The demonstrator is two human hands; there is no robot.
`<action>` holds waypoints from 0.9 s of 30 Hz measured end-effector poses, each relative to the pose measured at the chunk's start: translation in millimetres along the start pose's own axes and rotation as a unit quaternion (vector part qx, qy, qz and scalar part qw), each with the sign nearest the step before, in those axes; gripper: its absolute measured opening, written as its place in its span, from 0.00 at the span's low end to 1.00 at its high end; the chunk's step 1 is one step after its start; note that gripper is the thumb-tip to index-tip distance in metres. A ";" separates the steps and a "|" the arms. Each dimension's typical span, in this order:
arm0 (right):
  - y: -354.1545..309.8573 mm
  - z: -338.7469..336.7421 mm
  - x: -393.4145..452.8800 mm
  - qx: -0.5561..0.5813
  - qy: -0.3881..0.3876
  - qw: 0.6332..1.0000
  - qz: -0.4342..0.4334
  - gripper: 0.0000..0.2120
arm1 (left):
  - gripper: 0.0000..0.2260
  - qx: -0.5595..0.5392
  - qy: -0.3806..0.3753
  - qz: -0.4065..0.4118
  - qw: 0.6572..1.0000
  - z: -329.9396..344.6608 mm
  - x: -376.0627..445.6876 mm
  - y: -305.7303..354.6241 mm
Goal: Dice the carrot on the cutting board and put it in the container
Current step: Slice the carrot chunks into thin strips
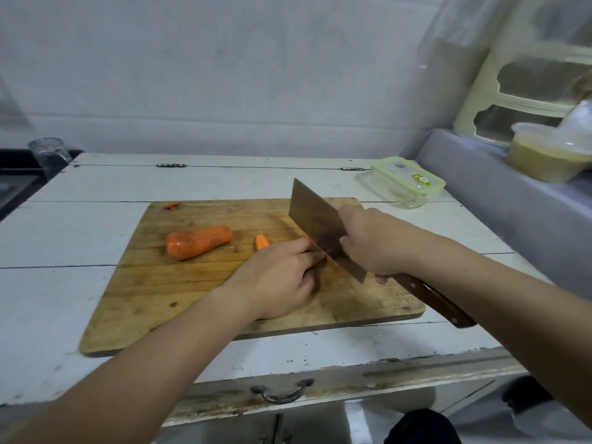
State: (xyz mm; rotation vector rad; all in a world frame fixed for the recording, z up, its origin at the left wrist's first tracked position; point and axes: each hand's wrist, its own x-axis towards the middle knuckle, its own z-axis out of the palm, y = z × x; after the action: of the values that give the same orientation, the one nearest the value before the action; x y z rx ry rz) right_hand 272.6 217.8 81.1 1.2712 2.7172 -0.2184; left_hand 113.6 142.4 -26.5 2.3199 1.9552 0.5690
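Observation:
A wooden cutting board [179,302] lies on the white table. A thick carrot chunk [198,242] rests on its left half, and a smaller carrot piece [262,242] lies beside my left hand. My left hand [282,277] holds down a carrot piece with curled fingers; that piece is mostly hidden, with a sliver showing at the blade. My right hand [371,241] grips the cleaver [317,227] near the top of its wooden handle, blade edge down against my left fingers. The clear container [397,195] with a green-rimmed lid resting askew on it stands at the back right.
A small carrot scrap [172,205] lies at the board's far left corner. A glass jar [48,152] stands at the table's back left. On the raised ledge to the right is a plastic tub [544,161] of yellowish food. A drawer handle [282,392] sits below the table's front edge.

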 end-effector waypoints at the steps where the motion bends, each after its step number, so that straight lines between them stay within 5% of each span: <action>1: -0.7 0.6 0.6 -0.008 -0.002 1.000 0.005 0.05 | 0.21 -0.001 -0.001 0.000 1.000 -0.3 -0.3 0.2; 27: -7.7 8.5 30.0 0.004 -0.021 1.000 -0.007 0.03 | 0.23 0.002 -0.001 -0.002 1.000 4.5 0.7 -4.7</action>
State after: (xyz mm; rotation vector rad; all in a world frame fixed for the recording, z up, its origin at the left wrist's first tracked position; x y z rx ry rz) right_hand 248.1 233.8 67.9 1.2371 2.6933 -0.2533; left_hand 110.6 144.8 -31.8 2.3170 1.9620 0.5624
